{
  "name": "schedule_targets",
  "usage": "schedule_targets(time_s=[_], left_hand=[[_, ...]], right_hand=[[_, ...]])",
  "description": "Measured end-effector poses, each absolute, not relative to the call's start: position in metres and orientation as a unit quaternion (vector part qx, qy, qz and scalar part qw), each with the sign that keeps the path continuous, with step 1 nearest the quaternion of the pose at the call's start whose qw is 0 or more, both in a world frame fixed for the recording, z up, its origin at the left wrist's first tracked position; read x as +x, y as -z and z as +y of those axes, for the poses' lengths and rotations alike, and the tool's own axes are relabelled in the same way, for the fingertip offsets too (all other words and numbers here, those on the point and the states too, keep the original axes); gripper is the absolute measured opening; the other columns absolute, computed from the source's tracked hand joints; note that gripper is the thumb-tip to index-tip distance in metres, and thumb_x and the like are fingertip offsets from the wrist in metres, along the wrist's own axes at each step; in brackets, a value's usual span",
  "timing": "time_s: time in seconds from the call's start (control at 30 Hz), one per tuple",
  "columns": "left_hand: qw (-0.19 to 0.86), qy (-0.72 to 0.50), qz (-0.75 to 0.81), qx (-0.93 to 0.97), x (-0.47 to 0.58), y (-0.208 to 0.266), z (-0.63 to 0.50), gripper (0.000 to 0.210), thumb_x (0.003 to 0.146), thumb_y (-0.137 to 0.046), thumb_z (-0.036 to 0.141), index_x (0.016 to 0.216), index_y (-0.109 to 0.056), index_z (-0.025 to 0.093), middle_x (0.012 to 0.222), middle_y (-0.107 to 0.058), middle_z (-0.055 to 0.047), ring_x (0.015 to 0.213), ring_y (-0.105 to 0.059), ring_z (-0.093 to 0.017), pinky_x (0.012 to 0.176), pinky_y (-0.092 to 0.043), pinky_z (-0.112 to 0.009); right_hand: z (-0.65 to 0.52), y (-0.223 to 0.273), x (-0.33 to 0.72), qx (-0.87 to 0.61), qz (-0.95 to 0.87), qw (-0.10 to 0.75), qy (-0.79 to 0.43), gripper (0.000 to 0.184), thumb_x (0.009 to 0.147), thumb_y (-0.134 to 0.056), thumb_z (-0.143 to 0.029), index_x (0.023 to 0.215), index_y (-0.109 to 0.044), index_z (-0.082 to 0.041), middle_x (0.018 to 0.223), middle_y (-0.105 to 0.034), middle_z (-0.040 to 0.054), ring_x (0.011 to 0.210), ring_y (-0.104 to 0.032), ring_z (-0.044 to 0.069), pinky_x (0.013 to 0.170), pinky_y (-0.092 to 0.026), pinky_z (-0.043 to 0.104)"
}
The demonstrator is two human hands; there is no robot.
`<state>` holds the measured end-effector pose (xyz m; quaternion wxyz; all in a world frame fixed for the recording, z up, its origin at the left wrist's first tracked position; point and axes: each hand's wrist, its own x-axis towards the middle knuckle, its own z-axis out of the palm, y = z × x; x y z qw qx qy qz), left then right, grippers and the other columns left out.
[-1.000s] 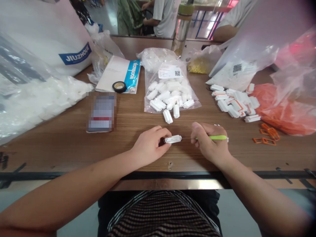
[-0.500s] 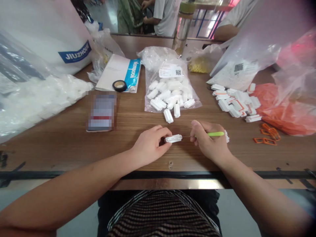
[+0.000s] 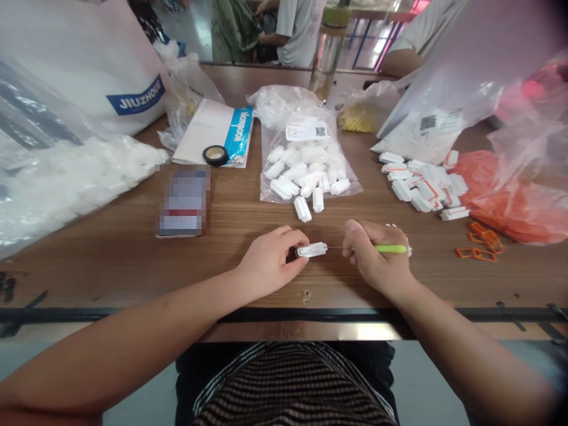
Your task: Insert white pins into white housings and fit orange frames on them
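Observation:
Between the thumb and fingers of my left hand [image 3: 270, 260] is a white plastic connector housing [image 3: 314, 249] with rows of small holes along its face. My right hand [image 3: 379, 254] is closed around a thin pick with a bright green handle [image 3: 391, 248]. Its fine metal shaft reaches left toward the housing's right end; whether the tip touches cannot be made out. Small white pieces [image 3: 409, 248] lie partly hidden behind my right hand. Two loose white housings [image 3: 303, 209] rest just beyond my hands, in front of a clear bag [image 3: 288, 195] of similar ones.
At the right are a pile of white housings with orange pieces [image 3: 423, 183], loose orange frames [image 3: 486, 239] and an orange-filled bag [image 3: 510, 201]. A phone [image 3: 183, 201], black tape roll [image 3: 215, 155] and notebook [image 3: 195, 130] lie left. A bottle [image 3: 328, 53] stands behind; other people are beyond.
My right hand and the green-handled pick have shifted slightly to the right, away from the housing. My left hand holds the housing in the same place.

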<state>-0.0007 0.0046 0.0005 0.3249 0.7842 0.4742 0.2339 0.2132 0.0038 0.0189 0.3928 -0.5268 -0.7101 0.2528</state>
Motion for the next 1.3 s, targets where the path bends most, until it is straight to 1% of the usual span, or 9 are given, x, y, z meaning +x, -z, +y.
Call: schedule_targets(time_s=[0.2,0.43,0.63,0.8,1.0,1.13,1.2,1.3], left_hand=[[0.323,-0.234,0.475,0.785,-0.0007,-0.0010,0.0038,0.015,0.081,-0.062,0.019,0.095,-0.066,0.022,0.081,-0.054,0.001,0.067,-0.048,-0.012,0.061,-0.038,-0.028],[0.320,-0.235,0.472,0.787,-0.0012,0.0000,0.0039,0.014,0.082,-0.063,0.019,0.095,-0.066,0.022,0.080,-0.053,0.002,0.066,-0.048,-0.012,0.062,-0.038,-0.028],[0.321,-0.237,0.474,0.785,-0.0010,0.0003,0.0039,0.014,0.082,-0.062,0.019,0.095,-0.066,0.022,0.079,-0.053,0.002,0.066,-0.048,-0.012,0.062,-0.037,-0.028],[0.324,-0.234,0.473,0.785,-0.0011,-0.0003,0.0037,0.013,0.082,-0.062,0.020,0.094,-0.066,0.022,0.079,-0.053,0.002,0.065,-0.048,-0.012,0.062,-0.037,-0.029],[0.325,-0.232,0.475,0.784,-0.0010,-0.0012,0.0040,0.014,0.081,-0.062,0.019,0.095,-0.066,0.021,0.080,-0.053,0.001,0.066,-0.048,-0.012,0.062,-0.037,-0.029],[0.326,-0.236,0.473,0.784,-0.0010,-0.0004,0.0041,0.013,0.082,-0.063,0.019,0.095,-0.066,0.021,0.080,-0.053,0.002,0.067,-0.048,-0.012,0.062,-0.037,-0.029],[0.324,-0.237,0.473,0.784,-0.0010,-0.0001,0.0041,0.014,0.082,-0.063,0.019,0.095,-0.066,0.021,0.080,-0.053,0.002,0.067,-0.048,-0.012,0.062,-0.037,-0.029],[0.319,-0.237,0.472,0.787,-0.0010,0.0001,0.0039,0.014,0.082,-0.063,0.019,0.095,-0.067,0.021,0.079,-0.052,0.002,0.067,-0.048,-0.012,0.062,-0.037,-0.028]], right_hand=[[0.0029,-0.0240,0.2102,-0.527,-0.737,0.353,-0.232,0.046,0.098,-0.048,-0.032,0.054,-0.053,-0.021,0.047,-0.052,-0.0019,0.044,-0.049,0.010,0.048,-0.038,0.027],[0.0043,-0.0180,0.2129,-0.533,-0.691,0.409,-0.267,0.047,0.099,-0.048,-0.036,0.054,-0.055,-0.021,0.052,-0.058,-0.0004,0.045,-0.052,0.010,0.047,-0.041,0.026],[0.0050,-0.0173,0.2110,-0.535,-0.698,0.399,-0.260,0.046,0.098,-0.049,-0.034,0.054,-0.055,-0.020,0.053,-0.059,-0.0001,0.046,-0.054,0.010,0.048,-0.041,0.027],[0.0037,-0.0163,0.2124,-0.540,-0.682,0.416,-0.266,0.047,0.099,-0.048,-0.036,0.055,-0.056,-0.021,0.052,-0.058,-0.0008,0.042,-0.051,0.009,0.046,-0.041,0.027],[0.0041,-0.0163,0.2119,-0.541,-0.691,0.409,-0.251,0.047,0.099,-0.048,-0.036,0.055,-0.056,-0.021,0.053,-0.059,0.0004,0.046,-0.053,0.011,0.046,-0.041,0.027],[0.0053,-0.0162,0.2123,-0.532,-0.705,0.406,-0.236,0.047,0.098,-0.048,-0.034,0.054,-0.055,-0.020,0.053,-0.059,-0.0003,0.046,-0.053,0.010,0.048,-0.041,0.025],[0.0052,-0.0169,0.2120,-0.525,-0.715,0.401,-0.229,0.046,0.098,-0.048,-0.031,0.055,-0.055,-0.019,0.052,-0.058,-0.0009,0.045,-0.052,0.009,0.048,-0.040,0.025],[0.0045,-0.0197,0.2100,-0.511,-0.745,0.377,-0.205,0.045,0.099,-0.047,-0.028,0.055,-0.052,-0.019,0.049,-0.053,-0.0022,0.044,-0.049,0.008,0.048,-0.038,0.026]])
